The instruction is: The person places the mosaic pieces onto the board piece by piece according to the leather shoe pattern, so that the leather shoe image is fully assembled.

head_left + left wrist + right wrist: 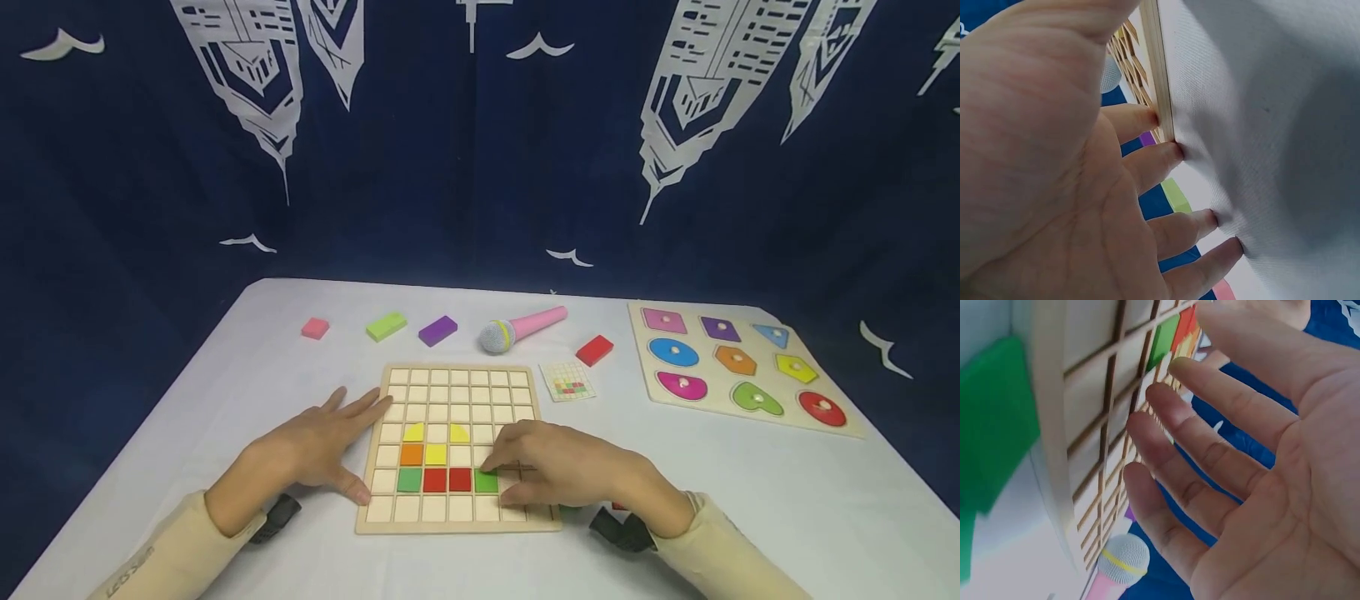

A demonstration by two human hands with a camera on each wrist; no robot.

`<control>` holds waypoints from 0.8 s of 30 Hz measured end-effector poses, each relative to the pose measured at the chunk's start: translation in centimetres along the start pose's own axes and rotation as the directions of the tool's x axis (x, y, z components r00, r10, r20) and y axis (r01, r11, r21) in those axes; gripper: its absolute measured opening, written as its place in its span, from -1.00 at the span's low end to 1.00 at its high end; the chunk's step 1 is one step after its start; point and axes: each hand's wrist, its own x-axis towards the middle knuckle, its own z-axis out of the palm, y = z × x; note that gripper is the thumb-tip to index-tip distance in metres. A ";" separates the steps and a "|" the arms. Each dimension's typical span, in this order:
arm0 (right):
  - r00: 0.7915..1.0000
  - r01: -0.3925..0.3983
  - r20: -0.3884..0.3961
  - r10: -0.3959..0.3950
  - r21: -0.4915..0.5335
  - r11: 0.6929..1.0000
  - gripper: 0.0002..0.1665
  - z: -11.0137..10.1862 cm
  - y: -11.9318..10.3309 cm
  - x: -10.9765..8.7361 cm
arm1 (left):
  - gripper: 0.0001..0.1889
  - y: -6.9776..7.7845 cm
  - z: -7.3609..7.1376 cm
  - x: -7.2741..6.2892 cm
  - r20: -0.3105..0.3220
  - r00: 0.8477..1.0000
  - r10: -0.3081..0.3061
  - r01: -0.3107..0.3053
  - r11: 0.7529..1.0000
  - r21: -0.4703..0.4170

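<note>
A wooden grid board lies on the white table. One row holds a dark green tile, two red tiles and a bright green tile. Above them are an orange tile, a yellow square and two yellow rounded pieces. My left hand rests at the board's left edge, fingers spread, thumb and fingertips against it. My right hand is over the board's lower right, loosely bent, with its index fingertip at the bright green tile. Nothing shows between its fingers in the right wrist view.
A small pattern card and a red block lie beyond the board. Farther back are a pink microphone, purple, lime and pink blocks. A shape puzzle lies right; green pieces sit beside the board.
</note>
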 end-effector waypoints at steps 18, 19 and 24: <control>0.971 -0.240 0.025 0.238 0.129 0.962 -0.49 -1.9 4.7 -5.4 | 0.33 -0.3 -0.1 0.1 0.008 1.000 -0.010 0.010 1.000 -0.029; 0.968 -0.250 0.036 0.247 0.139 0.958 -0.51 -1.8 5.0 -5.6 | 0.33 -0.2 -0.1 0.1 0.009 1.000 -0.013 0.013 0.999 -0.031; 0.965 -0.260 0.077 0.251 0.157 0.953 -0.55 -1.6 5.6 -6.0 | 0.33 -0.1 -0.1 0.2 0.017 0.999 -0.029 0.029 0.999 -0.035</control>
